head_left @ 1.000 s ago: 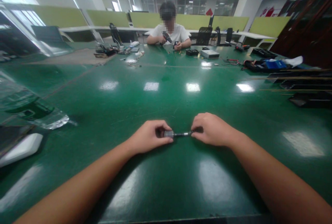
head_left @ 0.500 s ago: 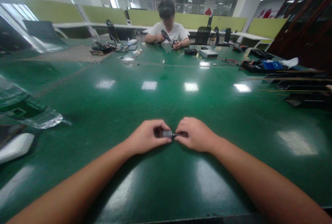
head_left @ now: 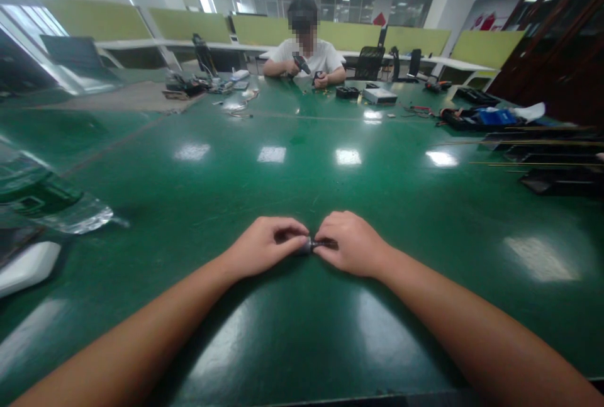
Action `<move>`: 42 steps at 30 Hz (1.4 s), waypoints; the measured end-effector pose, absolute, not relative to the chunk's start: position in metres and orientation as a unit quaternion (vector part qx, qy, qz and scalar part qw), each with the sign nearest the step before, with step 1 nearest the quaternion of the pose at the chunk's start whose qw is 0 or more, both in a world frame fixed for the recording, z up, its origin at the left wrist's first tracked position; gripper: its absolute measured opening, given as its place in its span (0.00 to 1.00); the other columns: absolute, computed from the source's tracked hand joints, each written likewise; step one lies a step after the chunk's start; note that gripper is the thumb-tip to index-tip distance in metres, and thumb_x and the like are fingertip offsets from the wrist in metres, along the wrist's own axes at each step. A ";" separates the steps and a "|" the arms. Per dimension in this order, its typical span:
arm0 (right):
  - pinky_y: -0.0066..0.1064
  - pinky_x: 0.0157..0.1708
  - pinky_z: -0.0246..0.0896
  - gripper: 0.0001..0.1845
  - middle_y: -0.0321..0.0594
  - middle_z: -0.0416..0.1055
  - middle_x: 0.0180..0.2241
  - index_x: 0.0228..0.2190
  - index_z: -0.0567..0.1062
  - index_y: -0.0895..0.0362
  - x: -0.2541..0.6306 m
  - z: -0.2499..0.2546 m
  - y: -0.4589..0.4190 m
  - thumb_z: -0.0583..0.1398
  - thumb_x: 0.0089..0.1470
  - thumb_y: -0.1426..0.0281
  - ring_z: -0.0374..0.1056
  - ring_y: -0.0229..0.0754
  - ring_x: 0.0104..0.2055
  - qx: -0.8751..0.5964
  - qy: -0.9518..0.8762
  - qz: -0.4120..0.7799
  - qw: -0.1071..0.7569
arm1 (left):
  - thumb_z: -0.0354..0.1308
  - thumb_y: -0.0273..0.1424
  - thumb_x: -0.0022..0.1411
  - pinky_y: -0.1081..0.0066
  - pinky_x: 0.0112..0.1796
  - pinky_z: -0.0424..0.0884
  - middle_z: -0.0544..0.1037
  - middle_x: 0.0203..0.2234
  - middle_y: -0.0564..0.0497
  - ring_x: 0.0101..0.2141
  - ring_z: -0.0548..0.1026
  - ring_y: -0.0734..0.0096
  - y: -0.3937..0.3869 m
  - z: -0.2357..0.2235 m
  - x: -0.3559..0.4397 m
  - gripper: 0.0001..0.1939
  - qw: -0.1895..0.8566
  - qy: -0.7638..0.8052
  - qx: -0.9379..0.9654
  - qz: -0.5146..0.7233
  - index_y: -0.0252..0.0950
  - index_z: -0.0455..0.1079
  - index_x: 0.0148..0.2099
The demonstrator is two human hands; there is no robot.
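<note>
Green tabletop (head_left: 236, 187) fills most of the view, near edge partly cut off at the bottom. Co-worker in white (head_left: 325, 53) at the far side, gripping what looks like a power screwdriver (head_left: 301, 64); the small dark piece (head_left: 318, 76) at their other hand is too far off to name. Clear plastic bottle (head_left: 51, 196) lies tilted at the left, cut by the frame; white object (head_left: 31, 265) below it also cropped, can't identify. Dark angular part (head_left: 561, 182) at right, cropped too. Wearer's 2 hands meet low in the middle, just above or resting on the tabletop, can't tell which. Left hand (head_left: 257, 248): thumb and fingers pinching a gray cylinder (head_left: 306, 248), thumb over its near side, far end buried in the grip. Right hand (head_left: 352, 243): fingers bunched, pinching the thin dark shaft (head_left: 315, 244) at the cylinder's right end, most of it hidden by the fingers. Cylinder and shaft lie roughly level, in line, between the hands. Step in hand looks like close 2-handed work at the joint; turning, pushing or pulling can't be told from 1 still. Judgement: any next move calls for a steady cylinder and a straight shaft, since tilt could bind the fit. Smallest stuff, joint detail and any thread or slot, too blurred to read.
</note>
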State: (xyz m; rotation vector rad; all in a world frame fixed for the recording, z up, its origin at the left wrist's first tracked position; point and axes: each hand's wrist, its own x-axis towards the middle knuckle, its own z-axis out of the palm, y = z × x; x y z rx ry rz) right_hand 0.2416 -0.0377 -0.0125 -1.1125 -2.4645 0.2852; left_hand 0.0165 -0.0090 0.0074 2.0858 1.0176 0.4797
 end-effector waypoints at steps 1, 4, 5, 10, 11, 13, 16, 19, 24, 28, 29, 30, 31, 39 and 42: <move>0.35 0.42 0.57 0.06 0.41 0.78 0.35 0.35 0.80 0.57 0.241 -0.013 -0.038 0.64 0.58 0.68 0.70 0.43 0.41 -0.399 -0.886 0.102 0.211 | 0.61 0.38 0.64 0.71 0.37 0.73 0.84 0.34 0.49 0.34 0.80 0.65 -0.009 0.008 0.017 0.13 0.380 0.397 0.814 0.187 0.34 0.80 0.43; 0.35 0.42 0.57 0.06 0.40 0.78 0.35 0.35 0.80 0.57 0.242 -0.013 -0.038 0.64 0.58 0.68 0.70 0.43 0.41 -0.396 -0.887 0.099 0.216 | 0.62 0.39 0.63 0.70 0.38 0.73 0.84 0.33 0.48 0.34 0.80 0.65 -0.009 0.007 0.017 0.14 0.389 0.391 0.813 0.187 0.33 0.79 0.42; 0.35 0.41 0.57 0.06 0.40 0.78 0.35 0.35 0.80 0.57 0.242 -0.013 -0.039 0.64 0.58 0.68 0.70 0.43 0.41 -0.395 -0.887 0.098 0.216 | 0.62 0.39 0.63 0.70 0.38 0.73 0.84 0.33 0.48 0.34 0.80 0.65 -0.009 0.007 0.016 0.14 0.390 0.389 0.814 0.186 0.33 0.79 0.42; 0.35 0.41 0.56 0.07 0.40 0.78 0.34 0.35 0.80 0.58 0.244 -0.013 -0.040 0.64 0.58 0.67 0.70 0.43 0.40 -0.398 -0.885 0.099 0.219 | 0.65 0.40 0.60 0.70 0.37 0.73 0.82 0.33 0.49 0.33 0.79 0.65 -0.008 0.003 0.014 0.15 0.372 0.379 0.828 0.180 0.34 0.79 0.43; 0.35 0.41 0.56 0.07 0.40 0.78 0.34 0.35 0.80 0.58 0.244 -0.013 -0.040 0.64 0.58 0.67 0.70 0.43 0.40 -0.397 -0.886 0.099 0.220 | 0.65 0.39 0.60 0.70 0.36 0.73 0.82 0.32 0.49 0.33 0.78 0.66 -0.008 0.002 0.014 0.15 0.369 0.377 0.830 0.179 0.34 0.79 0.44; 0.35 0.40 0.56 0.07 0.40 0.78 0.34 0.35 0.80 0.58 0.244 -0.013 -0.040 0.64 0.58 0.67 0.69 0.43 0.40 -0.395 -0.887 0.097 0.219 | 0.66 0.39 0.59 0.70 0.36 0.72 0.82 0.32 0.49 0.33 0.78 0.66 -0.007 0.001 0.013 0.15 0.364 0.376 0.833 0.179 0.34 0.79 0.44; 0.35 0.40 0.56 0.06 0.41 0.78 0.34 0.35 0.80 0.58 0.244 -0.012 -0.040 0.63 0.58 0.68 0.69 0.43 0.40 -0.394 -0.888 0.098 0.215 | 0.67 0.37 0.58 0.70 0.35 0.72 0.82 0.32 0.49 0.33 0.78 0.66 -0.007 0.001 0.013 0.15 0.361 0.378 0.834 0.177 0.34 0.79 0.44; 0.35 0.41 0.56 0.06 0.41 0.78 0.34 0.34 0.80 0.58 0.243 -0.011 -0.041 0.64 0.58 0.68 0.69 0.43 0.40 -0.395 -0.887 0.104 0.214 | 0.68 0.36 0.56 0.70 0.36 0.72 0.82 0.32 0.49 0.33 0.78 0.65 -0.008 0.002 0.013 0.13 0.368 0.377 0.831 0.181 0.33 0.79 0.42; 0.35 0.40 0.56 0.06 0.40 0.78 0.34 0.34 0.81 0.58 0.244 -0.011 -0.041 0.64 0.57 0.68 0.69 0.43 0.40 -0.398 -0.886 0.109 0.212 | 0.68 0.35 0.56 0.71 0.35 0.72 0.81 0.32 0.49 0.33 0.78 0.66 -0.008 0.001 0.014 0.12 0.385 0.366 0.825 0.194 0.32 0.78 0.39; 0.35 0.41 0.56 0.06 0.40 0.78 0.34 0.34 0.80 0.57 0.244 -0.013 -0.041 0.64 0.57 0.68 0.69 0.43 0.40 -0.396 -0.888 0.105 0.210 | 0.69 0.34 0.55 0.70 0.36 0.72 0.80 0.32 0.49 0.33 0.78 0.65 -0.008 0.001 0.014 0.12 0.385 0.368 0.824 0.192 0.32 0.77 0.39; 0.35 0.41 0.56 0.06 0.40 0.78 0.34 0.34 0.80 0.57 0.244 -0.013 -0.041 0.64 0.57 0.67 0.69 0.43 0.40 -0.396 -0.888 0.105 0.210 | 0.69 0.34 0.55 0.70 0.36 0.72 0.80 0.32 0.49 0.33 0.78 0.65 -0.008 0.001 0.013 0.12 0.386 0.368 0.824 0.191 0.32 0.77 0.39; 0.35 0.41 0.56 0.06 0.40 0.78 0.34 0.35 0.80 0.57 0.245 -0.013 -0.041 0.64 0.58 0.67 0.69 0.43 0.40 -0.397 -0.888 0.105 0.210 | 0.69 0.34 0.56 0.70 0.36 0.72 0.80 0.32 0.49 0.33 0.78 0.65 -0.008 0.001 0.013 0.12 0.386 0.367 0.824 0.190 0.32 0.77 0.39; 0.35 0.41 0.56 0.06 0.40 0.78 0.34 0.35 0.80 0.57 0.245 -0.013 -0.041 0.64 0.58 0.67 0.69 0.43 0.40 -0.398 -0.887 0.105 0.210 | 0.69 0.34 0.56 0.70 0.36 0.72 0.80 0.32 0.49 0.33 0.78 0.65 -0.008 0.000 0.013 0.12 0.387 0.366 0.824 0.190 0.32 0.77 0.39; 0.35 0.40 0.56 0.07 0.40 0.78 0.34 0.34 0.80 0.57 0.247 -0.011 -0.043 0.63 0.58 0.67 0.69 0.43 0.39 -0.400 -0.885 0.107 0.211 | 0.68 0.35 0.56 0.70 0.36 0.73 0.80 0.32 0.49 0.33 0.77 0.66 -0.008 0.002 0.013 0.12 0.388 0.367 0.825 0.186 0.32 0.77 0.39; 0.35 0.40 0.56 0.07 0.40 0.78 0.33 0.34 0.80 0.57 0.247 -0.011 -0.043 0.63 0.58 0.67 0.69 0.43 0.39 -0.403 -0.884 0.109 0.209 | 0.68 0.36 0.56 0.70 0.36 0.73 0.80 0.32 0.49 0.33 0.77 0.66 -0.008 0.002 0.013 0.12 0.388 0.367 0.824 0.188 0.32 0.77 0.39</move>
